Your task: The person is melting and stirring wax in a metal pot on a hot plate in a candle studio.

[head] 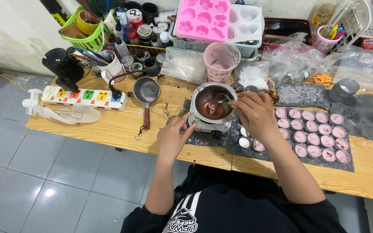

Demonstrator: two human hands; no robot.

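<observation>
Nearby: saucepan (pixel 146 90), power strip (pixel 84 97), pink-filled tins (pixel 314 139).

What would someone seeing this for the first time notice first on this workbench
The eye goes first to the steel melting pot of pinkish liquid at the centre of the wooden table, where the right hand holds a spoon in it and the left hand touches the small burner below. To the right, rows of small pink-filled cups sit on a dark mat, and a bright pink flower mould stands at the back.

Black short-sleeved shirt (pixel 238 207) with white print, bare forearms.
</observation>
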